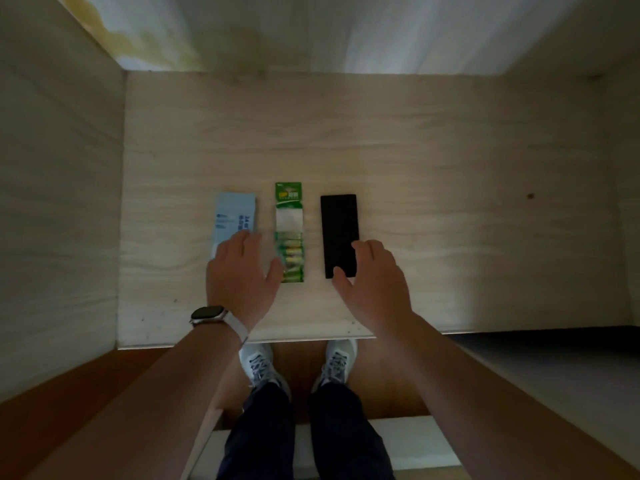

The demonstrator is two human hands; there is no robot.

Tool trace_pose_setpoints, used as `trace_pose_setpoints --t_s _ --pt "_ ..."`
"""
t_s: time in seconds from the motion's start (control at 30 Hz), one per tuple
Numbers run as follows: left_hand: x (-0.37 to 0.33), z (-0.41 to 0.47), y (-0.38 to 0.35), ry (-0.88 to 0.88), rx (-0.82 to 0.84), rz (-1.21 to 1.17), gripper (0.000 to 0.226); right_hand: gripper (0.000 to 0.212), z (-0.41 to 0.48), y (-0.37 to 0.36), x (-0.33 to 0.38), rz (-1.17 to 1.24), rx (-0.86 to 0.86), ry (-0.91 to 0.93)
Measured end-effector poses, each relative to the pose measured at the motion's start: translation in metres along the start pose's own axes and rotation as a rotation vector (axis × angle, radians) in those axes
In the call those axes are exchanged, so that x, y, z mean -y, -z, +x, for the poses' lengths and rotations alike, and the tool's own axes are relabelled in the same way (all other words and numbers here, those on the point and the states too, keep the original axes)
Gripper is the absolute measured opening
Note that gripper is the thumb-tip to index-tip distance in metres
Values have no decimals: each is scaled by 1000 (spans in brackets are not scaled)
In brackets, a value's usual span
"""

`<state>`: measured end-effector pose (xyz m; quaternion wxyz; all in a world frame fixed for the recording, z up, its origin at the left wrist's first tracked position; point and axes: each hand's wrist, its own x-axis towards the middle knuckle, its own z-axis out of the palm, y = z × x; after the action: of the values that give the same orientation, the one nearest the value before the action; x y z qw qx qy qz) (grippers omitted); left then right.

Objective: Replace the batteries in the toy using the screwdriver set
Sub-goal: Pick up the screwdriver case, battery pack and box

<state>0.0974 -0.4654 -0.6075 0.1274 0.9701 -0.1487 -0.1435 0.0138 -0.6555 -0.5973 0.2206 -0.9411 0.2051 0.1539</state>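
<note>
Three items lie side by side on the pale wooden table [450, 168]. At the left is a light blue flat box [233, 213] with printed text. In the middle is a green blister pack of batteries [289, 233]. At the right is a flat black rectangular object [337, 226]. My left hand [239, 275], with a watch on its wrist, hovers open over the near end of the blue box. My right hand [372, 282] is open, its fingertips over the near end of the black object. Neither hand grips anything.
Pale wooden panels rise at the left [59, 202] and right of the table, and a light wall stands behind it. The table's near edge [294, 336] runs just in front of my shoes on a brown floor.
</note>
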Motion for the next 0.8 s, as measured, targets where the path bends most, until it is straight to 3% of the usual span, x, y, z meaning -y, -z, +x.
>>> trace_pose_setpoints --t_s 0.2,0.3,0.57,0.8 --pt "33 6 -16 152 -60 25 72 79 18 -21 2 41 -44 -107" --pt "42 6 -22 212 -69 -70 73 86 26 -31 8 24 -80 -155" --pt "52 -4 -25 294 -104 -216 91 79 39 -39 16 26 -121 -258" --pt "61 -3 -20 264 -38 -263 85 76 32 -43 14 212 -124 -256"
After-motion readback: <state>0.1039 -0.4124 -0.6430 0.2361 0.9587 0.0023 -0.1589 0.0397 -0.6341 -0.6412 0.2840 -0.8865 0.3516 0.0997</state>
